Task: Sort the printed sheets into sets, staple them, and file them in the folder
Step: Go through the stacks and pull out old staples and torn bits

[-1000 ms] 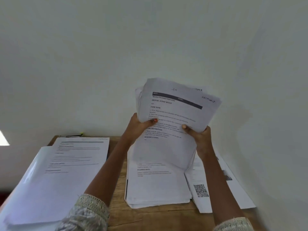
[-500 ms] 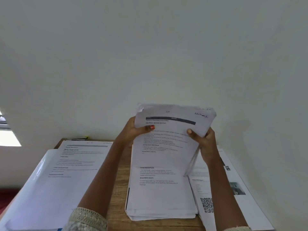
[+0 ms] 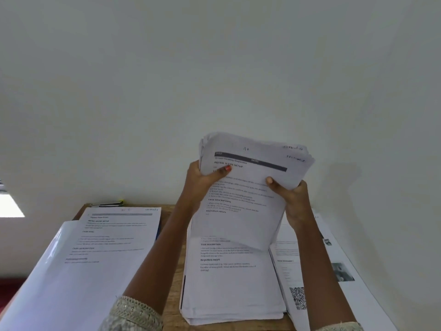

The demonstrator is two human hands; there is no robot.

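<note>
The printed sheets (image 3: 248,187) are gripped upright by left hand (image 3: 200,185) and right hand (image 3: 292,199), fingers curled round both edges, probably to square them above the desk (image 3: 175,283).

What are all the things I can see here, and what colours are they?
held bundle of sheets: one, white with black print, raised above the table
middle stack of sheets: one, white with print, flat on the table under the bundle
left sheet: one, white with print, on the glossy cover
glossy cover: one, white, table's left side
right sheets: a few, white with a QR code and small photos, table's right side
dark object: one, dark with a yellow-green bit, back left; too small to name
table: one, brown wood
wall: one, white, behind
left hand: grips the bundle's left edge
right hand: grips its right edge
</note>
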